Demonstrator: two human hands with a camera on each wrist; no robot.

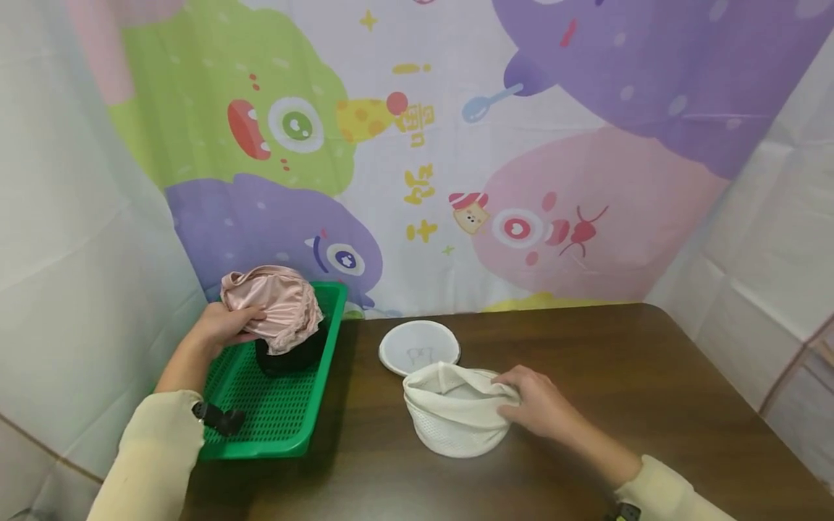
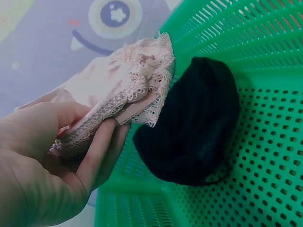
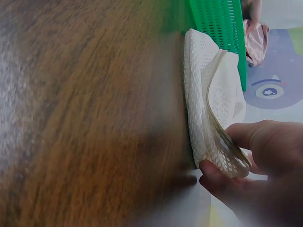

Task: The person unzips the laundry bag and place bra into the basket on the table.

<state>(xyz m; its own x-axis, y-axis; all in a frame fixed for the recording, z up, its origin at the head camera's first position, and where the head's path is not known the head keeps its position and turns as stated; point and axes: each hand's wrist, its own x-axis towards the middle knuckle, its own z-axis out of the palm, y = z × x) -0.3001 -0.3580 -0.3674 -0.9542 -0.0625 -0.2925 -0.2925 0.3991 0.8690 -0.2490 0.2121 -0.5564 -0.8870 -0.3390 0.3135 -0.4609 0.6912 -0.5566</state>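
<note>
Over the green basket, my left hand (image 1: 221, 325) pinches a pink satin undergarment with lace trim (image 1: 274, 300); in the left wrist view its lace edge (image 2: 142, 80) sticks out past the fingers. Below it, a bundled black garment (image 2: 194, 127) lies in the green plastic basket (image 1: 316, 405). On the table, a white mesh laundry bag (image 1: 456, 427) stands with its mouth gaping upward. My right hand (image 1: 537, 401) grips the bag's rim at its right side, thumb and fingers on either side of the edge, as the right wrist view shows.
A white round disc (image 1: 417, 344) with a faint grey mark lies on the brown wooden table (image 1: 586, 347), just behind the bag. A cloth with cartoon monsters (image 1: 417, 275) hangs along the back edge, and pale cloth walls (image 1: 98, 253) stand at both sides.
</note>
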